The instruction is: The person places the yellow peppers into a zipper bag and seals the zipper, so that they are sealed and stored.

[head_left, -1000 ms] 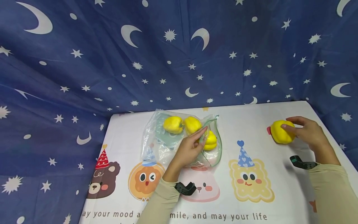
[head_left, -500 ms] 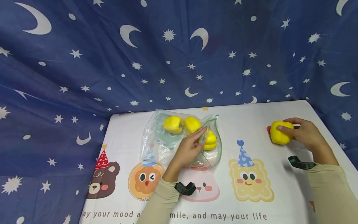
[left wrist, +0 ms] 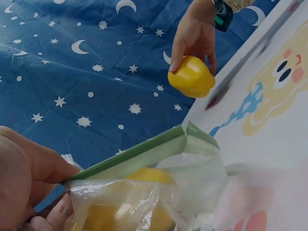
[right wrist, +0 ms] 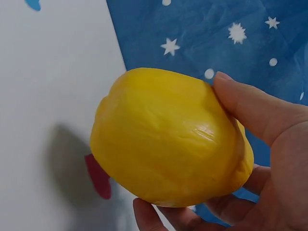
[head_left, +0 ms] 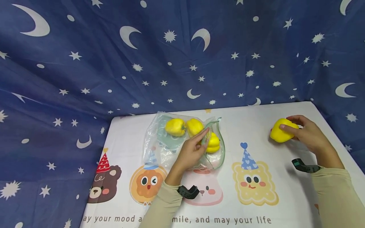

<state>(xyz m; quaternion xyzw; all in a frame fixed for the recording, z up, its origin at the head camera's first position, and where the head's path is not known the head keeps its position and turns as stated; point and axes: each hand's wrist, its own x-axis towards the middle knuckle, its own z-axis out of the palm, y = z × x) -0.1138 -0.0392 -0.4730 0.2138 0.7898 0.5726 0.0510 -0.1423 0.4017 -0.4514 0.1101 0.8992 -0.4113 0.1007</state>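
A clear zip bag (head_left: 151,142) with a green-edged mouth lies on the table, its mouth facing right. Inside are three yellow bell peppers, one at the left (head_left: 174,127), one in the middle (head_left: 194,126) and one near the mouth (head_left: 213,144). My left hand (head_left: 190,152) pinches the bag's green edge (left wrist: 139,151) between thumb and fingers, holding the mouth partly apart. Off to the right, my right hand (head_left: 312,136) grips another yellow bell pepper (head_left: 280,130), thumb on one side and fingers beneath. Its shadow falls apart from it on the cloth in the right wrist view.
The white tablecloth (head_left: 251,122) has printed cartoon figures and lettering. A dark blue curtain (head_left: 182,53) with moons and stars hangs along the back and sides. Black wrist cameras sit on the left wrist (head_left: 188,192) and right wrist (head_left: 306,167).
My right hand has moved slightly left and up with the bell pepper, which has tilted. The left hand and the bag have stayed in place.
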